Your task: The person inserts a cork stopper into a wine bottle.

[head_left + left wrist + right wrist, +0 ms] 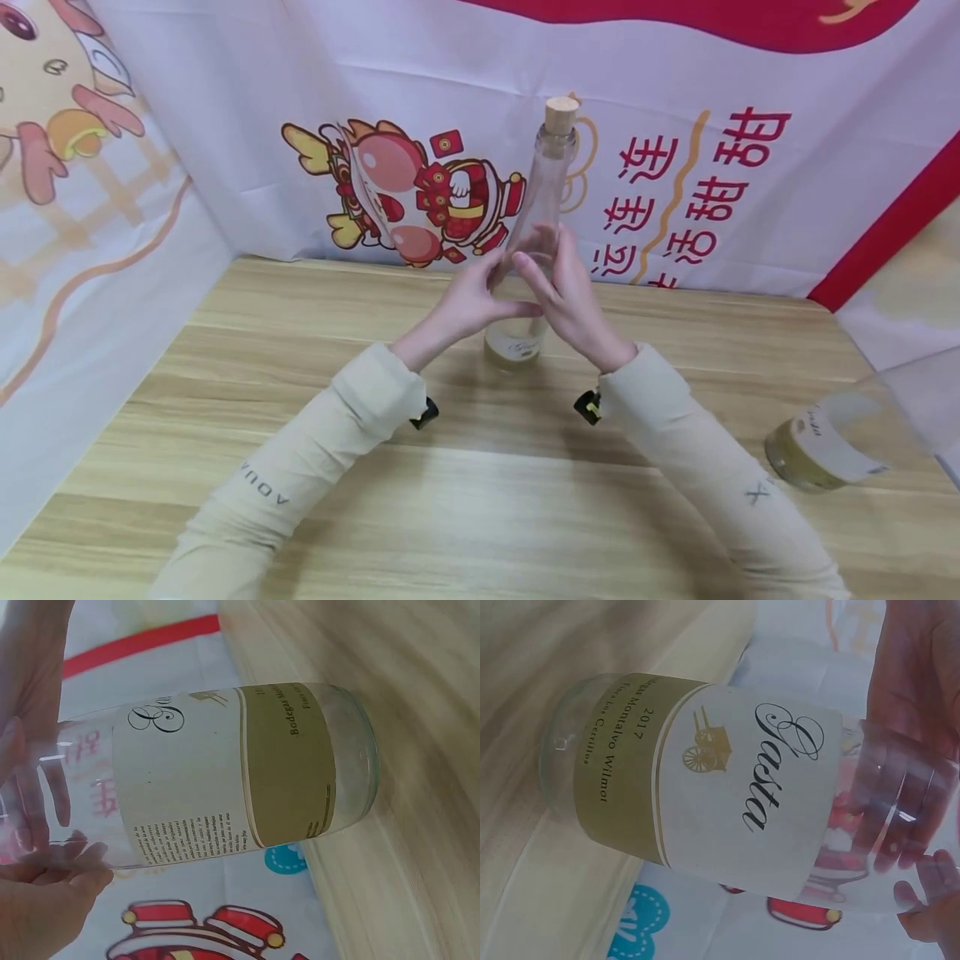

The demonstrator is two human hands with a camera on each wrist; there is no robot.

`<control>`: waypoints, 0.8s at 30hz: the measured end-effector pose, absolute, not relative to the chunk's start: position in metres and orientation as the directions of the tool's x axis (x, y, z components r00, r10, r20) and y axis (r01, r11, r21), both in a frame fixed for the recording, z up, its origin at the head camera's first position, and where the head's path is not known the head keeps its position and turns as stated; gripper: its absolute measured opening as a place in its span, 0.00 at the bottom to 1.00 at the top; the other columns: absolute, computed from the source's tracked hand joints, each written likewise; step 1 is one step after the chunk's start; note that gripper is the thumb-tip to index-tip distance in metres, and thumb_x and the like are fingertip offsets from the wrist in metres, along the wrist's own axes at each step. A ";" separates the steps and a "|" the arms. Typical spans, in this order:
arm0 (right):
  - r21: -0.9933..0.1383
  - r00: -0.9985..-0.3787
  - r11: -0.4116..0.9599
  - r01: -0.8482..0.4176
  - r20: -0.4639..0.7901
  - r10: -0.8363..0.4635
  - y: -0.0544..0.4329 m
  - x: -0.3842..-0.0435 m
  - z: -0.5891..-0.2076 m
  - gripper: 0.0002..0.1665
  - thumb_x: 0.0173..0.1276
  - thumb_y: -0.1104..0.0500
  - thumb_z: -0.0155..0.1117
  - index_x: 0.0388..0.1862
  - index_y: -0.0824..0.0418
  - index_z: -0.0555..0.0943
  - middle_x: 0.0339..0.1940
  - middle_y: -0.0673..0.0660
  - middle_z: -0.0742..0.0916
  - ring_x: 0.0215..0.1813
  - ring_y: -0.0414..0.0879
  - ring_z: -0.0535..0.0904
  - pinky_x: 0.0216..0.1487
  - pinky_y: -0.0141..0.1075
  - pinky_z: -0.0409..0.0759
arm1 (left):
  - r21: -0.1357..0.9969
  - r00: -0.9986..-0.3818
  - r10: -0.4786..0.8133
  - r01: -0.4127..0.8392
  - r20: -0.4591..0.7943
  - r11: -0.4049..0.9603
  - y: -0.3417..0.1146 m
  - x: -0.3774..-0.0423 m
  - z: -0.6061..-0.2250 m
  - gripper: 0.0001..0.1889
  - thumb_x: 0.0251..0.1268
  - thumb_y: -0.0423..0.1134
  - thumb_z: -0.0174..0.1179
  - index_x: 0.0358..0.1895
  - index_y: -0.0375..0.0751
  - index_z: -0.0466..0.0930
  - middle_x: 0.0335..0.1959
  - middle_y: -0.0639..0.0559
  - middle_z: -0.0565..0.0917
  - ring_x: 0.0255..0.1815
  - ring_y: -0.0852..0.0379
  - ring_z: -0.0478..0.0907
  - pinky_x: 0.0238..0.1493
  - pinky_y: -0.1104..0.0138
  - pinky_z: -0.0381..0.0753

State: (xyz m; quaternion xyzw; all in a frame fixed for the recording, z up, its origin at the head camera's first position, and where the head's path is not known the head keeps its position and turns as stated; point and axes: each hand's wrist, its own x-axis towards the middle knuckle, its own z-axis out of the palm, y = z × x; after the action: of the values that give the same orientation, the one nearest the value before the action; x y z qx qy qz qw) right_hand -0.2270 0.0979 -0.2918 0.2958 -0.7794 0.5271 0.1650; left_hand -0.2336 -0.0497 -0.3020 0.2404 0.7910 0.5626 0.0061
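Two-handed hold on a corked glass bottle (538, 208), seen from the head and from both wrists. The bottle is between your hands: your left hand (476, 296) lies along its left side and your right hand (570, 304) along its right, each with the fingers curled round the glass and the thumb brought over the side nearest you. Both hands thus have hold of the same body, the gap between fingers and thumb being no wider than the bottle allows. Above your fingers rises the narrow neck with its cork stopper (561, 115); below them the paper label (742, 787) is uncovered down to the base. Whether that base rests on the wooden table (480, 500) or hangs just over it cannot be told. A second bottle (821, 450) stands on the table well to the right of your right-hand fingers. For a good hold, match the pressure of your two hands, since smooth glass may slip or turn under uneven fingers; let the palms steady the sides, and take care that the longer part above your grip does not tip.
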 end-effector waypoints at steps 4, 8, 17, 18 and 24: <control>-0.752 -0.798 0.273 -0.600 0.537 -0.273 0.097 -0.236 -0.293 0.25 0.70 0.61 0.49 0.59 0.71 0.56 0.49 0.66 0.76 0.55 0.56 0.73 0.62 0.42 0.68 | 0.908 -0.897 0.388 0.328 0.213 0.260 -0.050 -0.243 -0.303 0.34 0.47 0.39 0.70 0.60 0.43 0.67 0.62 0.53 0.69 0.66 0.60 0.60 0.64 0.70 0.62; -0.763 -0.819 0.300 -0.572 0.510 -0.262 0.096 -0.242 -0.292 0.26 0.71 0.58 0.49 0.60 0.69 0.56 0.49 0.65 0.76 0.56 0.54 0.73 0.62 0.42 0.67 | 0.921 -0.897 0.395 0.307 0.195 0.241 -0.051 -0.248 -0.303 0.37 0.48 0.38 0.69 0.65 0.46 0.63 0.65 0.53 0.66 0.67 0.60 0.58 0.65 0.70 0.61; -0.775 -0.886 0.429 -0.463 0.385 -0.260 0.102 -0.239 -0.286 0.35 0.68 0.51 0.53 0.66 0.66 0.53 0.60 0.65 0.72 0.63 0.53 0.67 0.64 0.46 0.64 | 0.898 -0.906 0.394 0.294 0.153 0.327 -0.048 -0.249 -0.302 0.41 0.47 0.43 0.70 0.67 0.47 0.59 0.66 0.52 0.64 0.68 0.59 0.57 0.65 0.68 0.60; -0.769 -0.893 0.456 -0.447 0.360 -0.269 0.104 -0.237 -0.286 0.37 0.67 0.51 0.54 0.67 0.65 0.52 0.61 0.65 0.71 0.63 0.53 0.66 0.64 0.46 0.65 | 0.885 -0.909 0.391 0.295 0.144 0.361 -0.048 -0.249 -0.302 0.42 0.47 0.44 0.70 0.67 0.46 0.58 0.66 0.51 0.64 0.67 0.57 0.58 0.65 0.67 0.61; -0.700 -0.913 0.597 -0.392 0.214 -0.348 0.122 -0.222 -0.302 0.41 0.65 0.49 0.58 0.69 0.63 0.52 0.63 0.64 0.68 0.64 0.54 0.64 0.65 0.47 0.62 | 0.763 -0.909 0.415 0.243 -0.037 0.599 -0.055 -0.244 -0.309 0.42 0.48 0.45 0.69 0.66 0.39 0.57 0.62 0.43 0.69 0.62 0.49 0.66 0.61 0.58 0.67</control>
State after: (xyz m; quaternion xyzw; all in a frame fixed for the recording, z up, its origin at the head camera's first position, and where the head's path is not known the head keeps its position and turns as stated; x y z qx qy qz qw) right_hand -0.2220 0.1215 -0.3022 0.2071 -0.8931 0.3984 0.0272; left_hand -0.2440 -0.0547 -0.3089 0.1851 0.8879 0.4078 0.1057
